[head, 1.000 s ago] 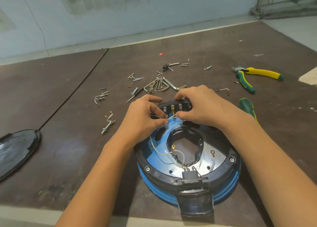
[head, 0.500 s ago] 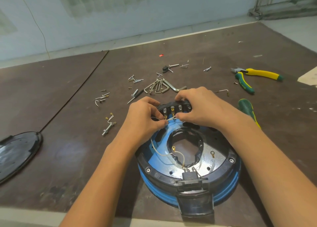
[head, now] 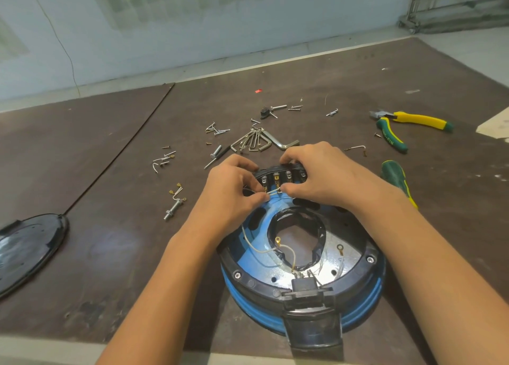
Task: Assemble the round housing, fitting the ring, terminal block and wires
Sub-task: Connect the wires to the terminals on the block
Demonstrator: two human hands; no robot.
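Note:
The round blue housing point(head: 366, 306) with its black ring point(head: 242, 282) lies on the brown table near the front edge. A black terminal block point(head: 278, 176) with brass tabs stands at the housing's far rim. My left hand point(head: 231, 196) pinches a thin white wire point(head: 271, 191) just below the block's tabs. My right hand point(head: 322, 177) grips the block, fingers curled over its top and thumb under it. More white wires point(head: 256, 249) with ring lugs loop across the housing's centre opening to a black connector point(head: 304, 283) at the near rim.
Loose screws point(head: 216, 130) and hex keys point(head: 253, 141) are scattered beyond the hands. Green-yellow pliers point(head: 396, 127) and a green screwdriver handle point(head: 395, 176) lie to the right. A black round cover point(head: 24, 249) sits at the left. A bolt with lugged wires point(head: 175, 204) lies left of the housing.
Both hands have stayed at the terminal block; the left thumb and finger have shifted slightly on the wire. The housing has not moved.

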